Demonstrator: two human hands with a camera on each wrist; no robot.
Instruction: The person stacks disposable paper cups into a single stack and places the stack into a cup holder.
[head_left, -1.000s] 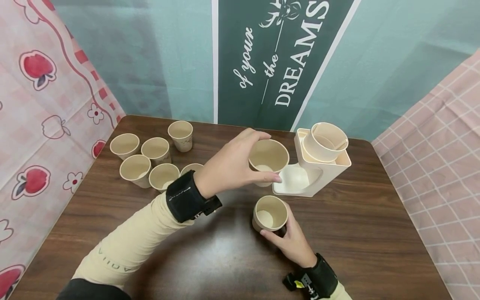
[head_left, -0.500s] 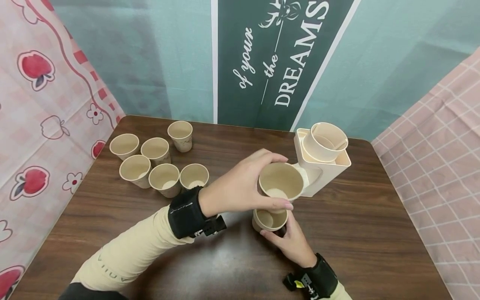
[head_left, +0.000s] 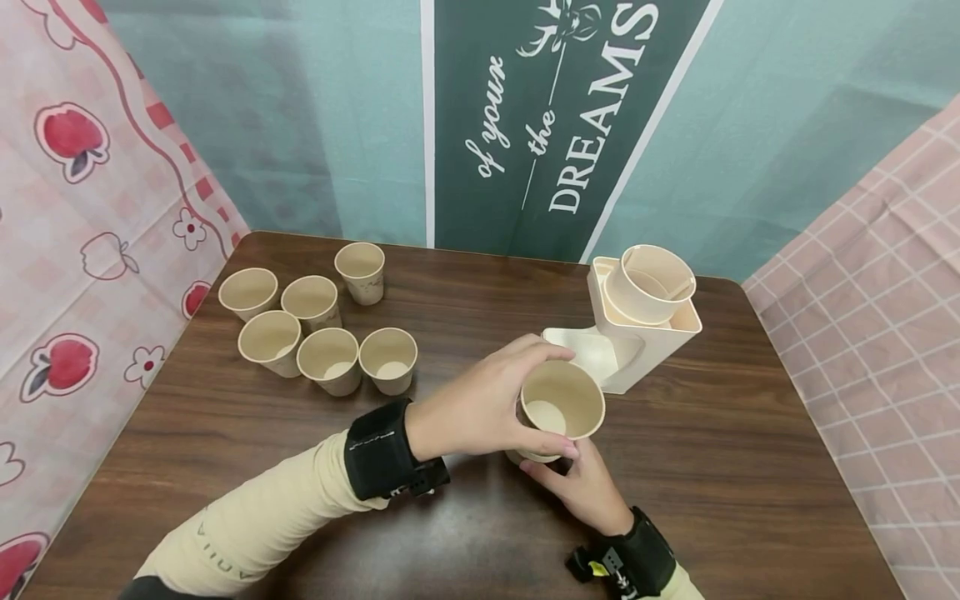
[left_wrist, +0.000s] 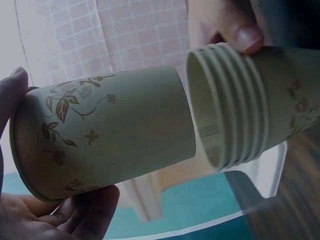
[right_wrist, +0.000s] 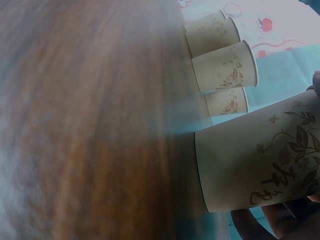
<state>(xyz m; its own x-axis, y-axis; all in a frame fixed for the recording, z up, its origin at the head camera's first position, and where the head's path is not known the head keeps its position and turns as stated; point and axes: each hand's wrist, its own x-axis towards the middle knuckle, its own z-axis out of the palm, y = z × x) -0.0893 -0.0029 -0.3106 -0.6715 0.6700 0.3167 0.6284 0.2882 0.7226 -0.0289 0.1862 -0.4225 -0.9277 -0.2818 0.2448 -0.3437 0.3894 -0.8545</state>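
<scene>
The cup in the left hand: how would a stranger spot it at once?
On the brown table, look just this side of the white stand. The left hand grips a beige cup printed with brown leaves, its base at the mouth of the nested stack in the right hand. Unlike the six cups standing at the table's left, this one is held up.

The table (head_left: 750,467) has a smooth wood-grain top, glossy toward its near edge. The cups (head_left: 311,298) on and above it look like matt, smooth-walled paper. Toward its far right corner, the stand (head_left: 660,343) looks like smooth plastic. Creased matt cloth forms the teal hanging (head_left: 360,125) behind it.
</scene>
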